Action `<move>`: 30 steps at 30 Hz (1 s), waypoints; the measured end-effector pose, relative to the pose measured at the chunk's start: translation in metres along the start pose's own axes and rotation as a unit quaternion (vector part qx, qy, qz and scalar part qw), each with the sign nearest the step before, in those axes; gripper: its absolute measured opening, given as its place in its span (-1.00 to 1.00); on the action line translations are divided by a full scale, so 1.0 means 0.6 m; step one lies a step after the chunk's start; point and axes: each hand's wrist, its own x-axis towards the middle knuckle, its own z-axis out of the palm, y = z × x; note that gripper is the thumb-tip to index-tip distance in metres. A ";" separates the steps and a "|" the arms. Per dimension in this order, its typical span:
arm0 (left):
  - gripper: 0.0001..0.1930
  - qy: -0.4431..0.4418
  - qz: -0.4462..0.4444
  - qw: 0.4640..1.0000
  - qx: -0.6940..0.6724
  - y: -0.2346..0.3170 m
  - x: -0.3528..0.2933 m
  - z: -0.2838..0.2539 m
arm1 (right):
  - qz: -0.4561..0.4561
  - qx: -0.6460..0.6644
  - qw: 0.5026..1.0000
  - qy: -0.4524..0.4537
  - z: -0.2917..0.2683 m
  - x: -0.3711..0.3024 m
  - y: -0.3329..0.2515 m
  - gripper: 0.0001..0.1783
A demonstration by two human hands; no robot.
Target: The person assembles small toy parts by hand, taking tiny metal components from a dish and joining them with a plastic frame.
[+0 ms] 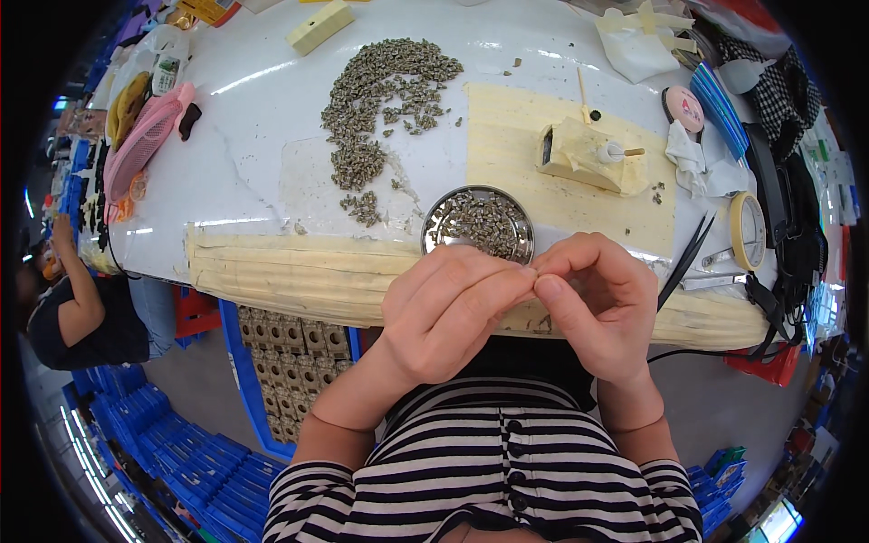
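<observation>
Both of my hands meet at the table's near edge, just in front of a round metal dish [438, 237] filled with small metal parts [489, 220]. My left hand [457, 312] has its fingers pressed together, their tips against those of the other hand. The thumb and index finger of my right hand [602, 303] are pinched together. Whatever lies between the fingertips is too small and too covered to make out. Beyond the dish, a large heap of the same small metal parts [362, 100] spreads over the white table [244, 136].
Tape-covered padding [290, 267] runs along the near edge. A taped block [597, 158] holds a small bottle. Black tweezers [688, 258] and a tape roll [747, 231] lie at right. Below left stands a blue crate [244, 371] of metal blocks. Another person [90, 308] sits far left.
</observation>
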 end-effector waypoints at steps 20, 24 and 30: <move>-0.77 0.036 -0.037 0.999 -0.010 0.000 0.004 0.008 | -0.062 -0.073 0.995 0.028 0.006 -0.003 0.006 -0.93; -0.82 0.027 -0.048 0.998 0.017 0.001 0.005 0.008 | -0.129 -0.136 0.981 0.044 0.010 -0.001 0.008 -0.90; -0.74 0.022 -0.017 1.000 0.013 0.001 0.005 0.007 | -0.026 -0.064 0.997 0.042 0.009 -0.002 0.002 -0.95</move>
